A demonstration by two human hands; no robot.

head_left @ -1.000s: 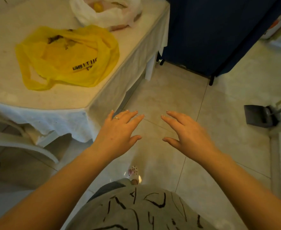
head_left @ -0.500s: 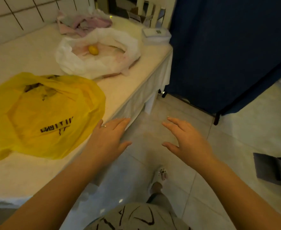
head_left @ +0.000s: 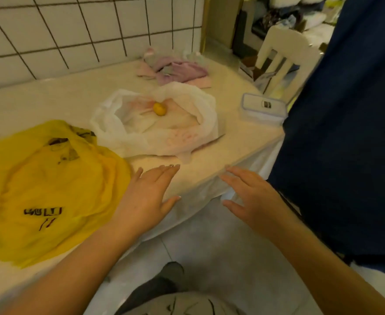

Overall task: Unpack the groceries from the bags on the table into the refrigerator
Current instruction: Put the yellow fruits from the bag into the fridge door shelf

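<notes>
Both hands [head_left: 146,198] [head_left: 252,198] flat, fingers extended, over table [head_left: 221,160] edge

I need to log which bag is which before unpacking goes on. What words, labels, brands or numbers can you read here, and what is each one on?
Yellow bag: dark printed characters with red strokes beneath, too blurred to read.
White bag: faint pink print on the near side, too faint to read.
Clear lidded container: small dark label on the lid, too small to read.
Nothing here can be quoted with certainty.
</notes>
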